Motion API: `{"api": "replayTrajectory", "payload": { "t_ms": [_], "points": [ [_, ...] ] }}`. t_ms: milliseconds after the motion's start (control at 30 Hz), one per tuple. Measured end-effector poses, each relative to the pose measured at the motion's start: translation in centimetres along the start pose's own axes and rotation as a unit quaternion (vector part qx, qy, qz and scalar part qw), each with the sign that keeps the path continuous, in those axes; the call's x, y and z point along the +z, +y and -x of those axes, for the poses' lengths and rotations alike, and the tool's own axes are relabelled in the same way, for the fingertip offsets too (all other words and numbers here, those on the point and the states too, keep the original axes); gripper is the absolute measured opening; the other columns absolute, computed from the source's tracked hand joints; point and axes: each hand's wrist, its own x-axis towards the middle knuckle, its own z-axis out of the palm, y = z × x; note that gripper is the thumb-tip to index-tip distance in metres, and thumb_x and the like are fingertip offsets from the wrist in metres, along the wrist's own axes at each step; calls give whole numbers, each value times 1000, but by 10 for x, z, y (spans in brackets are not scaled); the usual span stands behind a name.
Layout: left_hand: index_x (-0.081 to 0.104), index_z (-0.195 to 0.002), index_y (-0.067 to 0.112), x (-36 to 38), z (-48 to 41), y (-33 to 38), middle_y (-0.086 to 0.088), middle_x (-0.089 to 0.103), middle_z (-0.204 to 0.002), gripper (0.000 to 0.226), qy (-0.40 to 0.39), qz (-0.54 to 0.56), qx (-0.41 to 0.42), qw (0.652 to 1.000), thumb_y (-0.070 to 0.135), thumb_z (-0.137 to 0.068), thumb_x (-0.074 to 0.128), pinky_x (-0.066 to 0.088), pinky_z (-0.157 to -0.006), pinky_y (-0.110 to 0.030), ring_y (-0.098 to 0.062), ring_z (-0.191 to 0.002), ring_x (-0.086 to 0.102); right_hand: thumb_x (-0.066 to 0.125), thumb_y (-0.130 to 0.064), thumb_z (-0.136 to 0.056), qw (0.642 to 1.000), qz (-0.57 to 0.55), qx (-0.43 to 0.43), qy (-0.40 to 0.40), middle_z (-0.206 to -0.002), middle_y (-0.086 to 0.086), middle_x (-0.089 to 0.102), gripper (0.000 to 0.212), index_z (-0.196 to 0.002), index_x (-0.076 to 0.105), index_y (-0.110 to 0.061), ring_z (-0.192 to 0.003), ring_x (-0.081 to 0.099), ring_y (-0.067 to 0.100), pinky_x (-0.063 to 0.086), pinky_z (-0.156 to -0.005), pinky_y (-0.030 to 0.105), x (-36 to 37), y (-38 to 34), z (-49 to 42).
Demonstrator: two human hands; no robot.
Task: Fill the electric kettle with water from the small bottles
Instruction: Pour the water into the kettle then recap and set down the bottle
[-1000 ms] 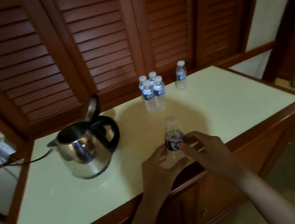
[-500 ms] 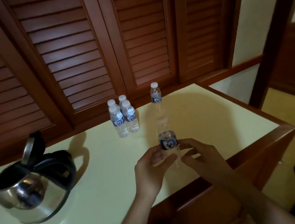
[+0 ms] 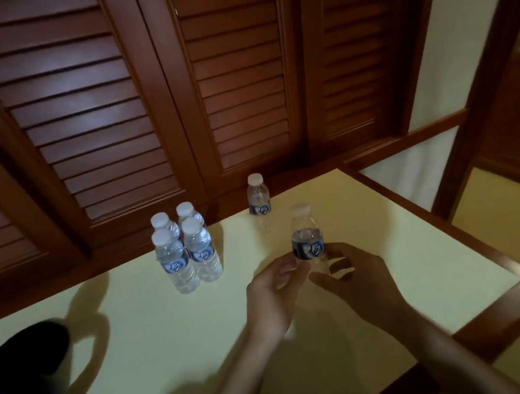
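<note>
Both hands, left hand [image 3: 273, 292] and right hand [image 3: 356, 278], grasping capped small bottle [image 3: 307, 240], kettle [image 3: 11, 386] blurred, cut off

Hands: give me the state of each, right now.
Left hand: fingers curled on the bottle, gripping it below the label.
Right hand: fingers around the same bottle's lower part; firmness of grip unclear.

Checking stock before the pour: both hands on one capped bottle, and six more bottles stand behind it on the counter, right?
Not six: the head view shows five behind the held bottle, a cluster of four and a lone bottle. Both the left hand and right hand hold it, capped.
</note>
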Motion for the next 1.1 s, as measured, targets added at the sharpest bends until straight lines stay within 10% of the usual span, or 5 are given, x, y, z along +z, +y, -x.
{"api": "replayTrajectory", "payload": {
  "t_ms": [100,233,467,600,1100],
  "points": [
    [75,-114,13,13,-21,-6,8,72,-80,25,22,16,17,999,21,-90,75,52,-85,-24,0,-85,68,85,-33,-76,1000,0,8,2,-100,-19,69,45,-117,64,-36,-82,65,-1,55,-65,19,3,17,-28],
    [75,-117,22,27,-41,-20,16,75,-113,31,86,-112,66,988,36,-89,76,52,-95,-19,7,-102,67,83,-34,-78,1000,-2,-9,26,-104,-15,69,47,-121,64,-30,-85,64,-2,51,-65,12,6,42,-61],
    [32,-158,17,10,-67,-56,-5,23,-167,82,53,-538,11,841,73,-98,30,-3,-123,-30,-23,-157,9,81,-30,-81,999,-30,-36,-9,-110,-10,68,49,-126,62,-23,-95,62,1,50,-74,16,17,74,-113],
    [11,-162,20,11,-82,-50,1,1,-170,91,25,-562,-42,825,80,-94,15,-7,-126,-35,-17,-156,-11,79,-34,-82,998,-48,-45,-18,-111,-12,67,51,-128,59,-27,-98,61,4,54,-77,21,34,85,-131],
    [20,-161,24,12,-86,-53,5,11,-170,91,71,-566,-40,820,83,-91,21,-2,-127,-33,-13,-157,-5,79,-35,-83,996,-10,-87,3,-106,-6,65,43,-120,65,-19,-88,61,7,46,-69,13,68,89,-175]
  ]
}}
